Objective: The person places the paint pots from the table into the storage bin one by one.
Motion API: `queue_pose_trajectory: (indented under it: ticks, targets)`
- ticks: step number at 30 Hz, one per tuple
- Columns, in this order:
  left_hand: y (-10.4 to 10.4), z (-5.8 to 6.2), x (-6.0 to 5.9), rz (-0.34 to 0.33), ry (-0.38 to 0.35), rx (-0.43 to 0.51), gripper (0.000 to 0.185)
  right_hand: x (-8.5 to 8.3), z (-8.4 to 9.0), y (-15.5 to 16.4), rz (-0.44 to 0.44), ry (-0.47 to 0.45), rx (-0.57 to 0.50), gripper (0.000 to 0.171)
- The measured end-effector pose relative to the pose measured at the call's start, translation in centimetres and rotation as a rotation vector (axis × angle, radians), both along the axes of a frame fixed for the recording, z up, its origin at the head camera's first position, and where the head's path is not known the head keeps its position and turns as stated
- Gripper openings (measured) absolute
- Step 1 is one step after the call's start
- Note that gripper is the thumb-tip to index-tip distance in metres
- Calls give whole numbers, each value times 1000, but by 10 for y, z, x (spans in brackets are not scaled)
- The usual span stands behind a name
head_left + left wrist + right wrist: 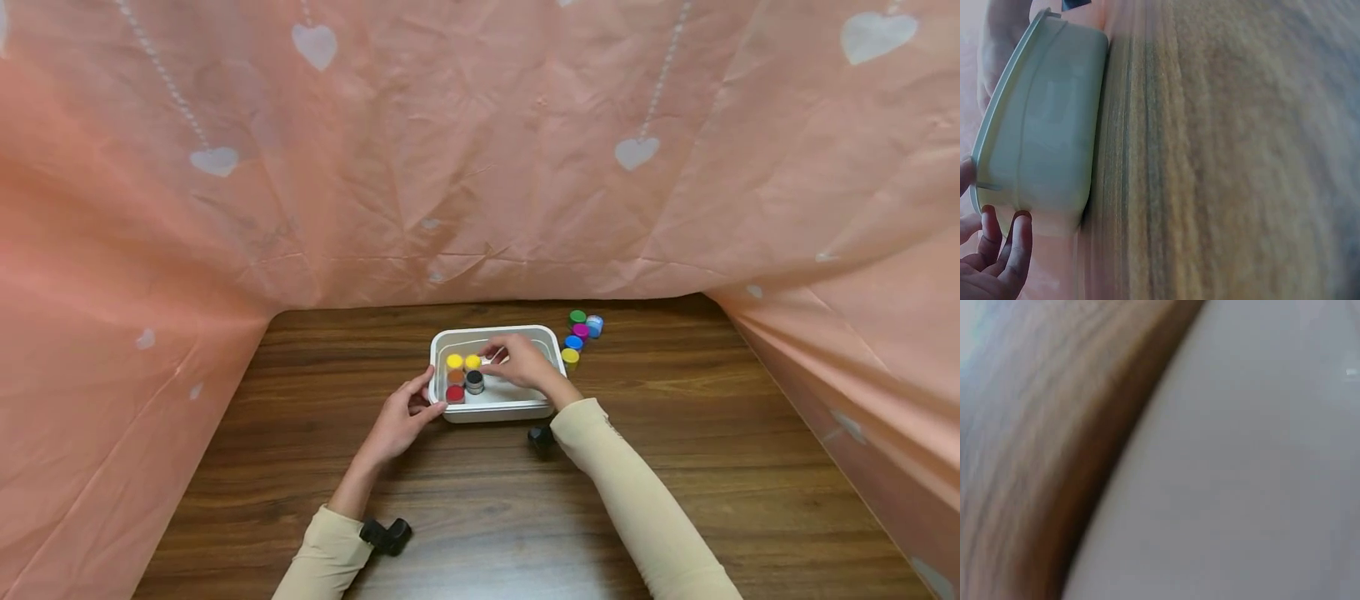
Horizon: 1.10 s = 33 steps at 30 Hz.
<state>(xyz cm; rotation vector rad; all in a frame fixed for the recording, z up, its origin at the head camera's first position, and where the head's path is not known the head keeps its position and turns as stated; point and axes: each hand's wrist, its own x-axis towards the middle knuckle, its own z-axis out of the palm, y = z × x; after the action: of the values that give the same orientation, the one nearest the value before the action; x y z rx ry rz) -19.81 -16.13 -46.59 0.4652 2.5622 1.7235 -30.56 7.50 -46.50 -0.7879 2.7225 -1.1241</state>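
Observation:
A white plastic tub point(498, 412) stands on the wooden table. Its left end is gripped by my left hand point(400, 419), thumb at the front corner and fingers along the side; the left wrist view shows those fingers point(1020, 240) against the outer wall. Inside, at the left, are small paint jars: a yellow one point(454, 362), an orange one point(456, 377), a red one point(454, 394) and a black one point(474, 379). Reaching into the tub, my right hand point(521, 362) pinches a second yellow-lidded jar point(472, 362) at its right edge. The right wrist view has only blurred tub wall.
Right of the tub several more jars stand together: green point(577, 317), light blue point(594, 325), magenta point(581, 331), blue point(573, 342) and yellow point(570, 358). A pink cloth with hearts point(480, 167) hangs behind and along both sides of the table point(465, 508).

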Motion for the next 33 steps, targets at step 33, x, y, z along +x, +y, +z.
queue_pose_trajectory:
  ticks: [33]
  targets:
    - [0,-12,-4,33,23,-32,63,-17,-24,139,-316,-61,-12,32]
